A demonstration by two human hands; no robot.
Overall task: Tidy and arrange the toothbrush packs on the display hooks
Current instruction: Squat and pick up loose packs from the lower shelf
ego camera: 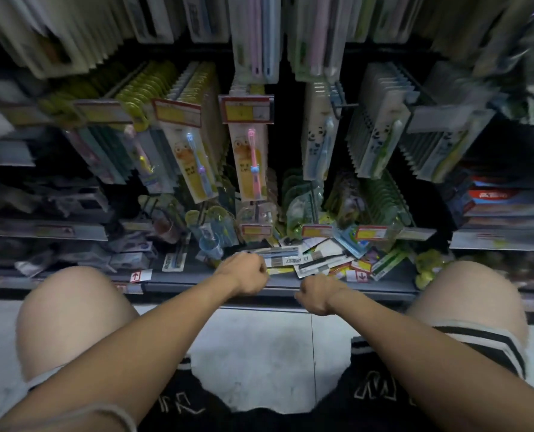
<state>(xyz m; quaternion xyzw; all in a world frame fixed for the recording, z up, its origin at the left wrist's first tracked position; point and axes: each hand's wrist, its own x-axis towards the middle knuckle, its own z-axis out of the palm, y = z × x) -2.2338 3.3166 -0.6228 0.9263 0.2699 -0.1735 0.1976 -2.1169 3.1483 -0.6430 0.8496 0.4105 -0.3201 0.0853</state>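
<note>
I am crouched before a toothbrush display. Rows of toothbrush packs hang on hooks: yellow cartoon packs (194, 163), one with a pink brush (252, 163), and panda packs (320, 141). A loose heap of packs (318, 260) lies on the bottom shelf. My left hand (243, 275) reaches to the shelf with its fingers curled over a flat grey-white pack (278, 255) at the heap's left edge. My right hand (317, 296) hovers just before the shelf lip with its fingers curled under; nothing shows in it.
Red-framed price tags (247, 109) sit at the hook ends. One bare hook (343, 105) juts out right of centre. The dark shelf edge (197, 280) runs across. Both my bare knees (72, 310) flank the arms above a pale tiled floor (259, 338).
</note>
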